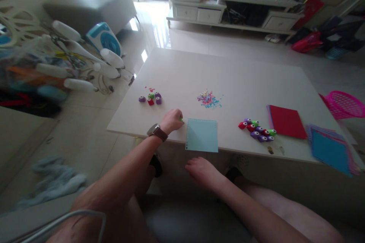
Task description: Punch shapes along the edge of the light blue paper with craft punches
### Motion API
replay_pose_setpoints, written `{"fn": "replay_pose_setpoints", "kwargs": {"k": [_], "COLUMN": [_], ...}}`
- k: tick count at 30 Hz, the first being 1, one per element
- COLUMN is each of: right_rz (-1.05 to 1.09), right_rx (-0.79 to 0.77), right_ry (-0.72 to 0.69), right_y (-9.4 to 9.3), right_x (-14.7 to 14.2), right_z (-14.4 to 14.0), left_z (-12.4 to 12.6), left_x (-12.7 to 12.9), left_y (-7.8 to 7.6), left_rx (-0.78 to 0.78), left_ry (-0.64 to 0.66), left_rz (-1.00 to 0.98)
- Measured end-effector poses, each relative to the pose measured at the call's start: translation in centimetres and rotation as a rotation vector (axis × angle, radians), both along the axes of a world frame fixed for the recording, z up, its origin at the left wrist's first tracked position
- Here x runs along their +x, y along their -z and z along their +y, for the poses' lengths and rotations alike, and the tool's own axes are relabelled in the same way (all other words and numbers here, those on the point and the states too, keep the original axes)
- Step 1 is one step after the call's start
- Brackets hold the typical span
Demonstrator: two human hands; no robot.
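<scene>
My left hand point(172, 120), with a watch on its wrist, is closed around a small green craft punch point(181, 120) at the table's near edge. Just right of it lies a light blue sheet of paper point(202, 135) with small holes along its left and top edges. Part of the sheet juts over the table edge. My right hand point(201, 171) is below the sheet, off the table, holding nothing, its fingers loosely extended. Several purple, red and green punches point(151, 98) stand at the left; another cluster of punches point(258, 130) sits right of the sheet.
Colourful paper bits point(209, 99) are heaped mid-table, with a few red bits point(151, 89) at the left. A red paper stack point(288, 121) and a blue paper stack point(330, 151) lie at the right. Beyond the table's right edge is a pink basket point(345, 104).
</scene>
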State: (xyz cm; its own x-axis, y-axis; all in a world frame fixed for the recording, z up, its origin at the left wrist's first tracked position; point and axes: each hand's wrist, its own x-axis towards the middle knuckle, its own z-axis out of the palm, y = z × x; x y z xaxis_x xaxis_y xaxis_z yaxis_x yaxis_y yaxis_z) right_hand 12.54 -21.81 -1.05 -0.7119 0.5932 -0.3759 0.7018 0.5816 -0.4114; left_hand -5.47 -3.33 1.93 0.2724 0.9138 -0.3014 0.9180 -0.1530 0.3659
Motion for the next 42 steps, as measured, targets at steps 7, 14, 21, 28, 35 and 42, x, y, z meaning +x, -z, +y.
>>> {"fn": "replay_pose_setpoints", "kwargs": {"k": [7,14,21,28,35,42], "right_rz": [0.008,0.010,-0.017,-0.023,-0.037,-0.038], "right_rx": [-0.008,-0.011,-0.042,-0.043,-0.048,-0.063], "right_ry": [0.004,0.005,0.009,0.002,0.009,0.005], "right_y": [-0.14,0.09,-0.38,-0.31,-0.39,-0.32], "right_x": [-0.34,-0.48,-0.61,-0.63,-0.21,-0.27], "right_z": [-0.02,-0.07,0.02,-0.09,-0.18,-0.18], "left_z": [-0.06,-0.29,-0.16,-0.08,-0.26,-0.29], "left_x": [0.15,0.22,0.46,0.43,0.50,0.56], "left_y": [0.16,0.27,0.22,0.12,-0.27,-0.17], "left_rx": [-0.006,0.008,0.006,-0.031,-0.047,-0.049], "left_ry": [0.017,0.029,0.009,0.025,0.025,0.045], "left_rz": [-0.001,-0.010,-0.013,-0.023,-0.016,0.016]}}
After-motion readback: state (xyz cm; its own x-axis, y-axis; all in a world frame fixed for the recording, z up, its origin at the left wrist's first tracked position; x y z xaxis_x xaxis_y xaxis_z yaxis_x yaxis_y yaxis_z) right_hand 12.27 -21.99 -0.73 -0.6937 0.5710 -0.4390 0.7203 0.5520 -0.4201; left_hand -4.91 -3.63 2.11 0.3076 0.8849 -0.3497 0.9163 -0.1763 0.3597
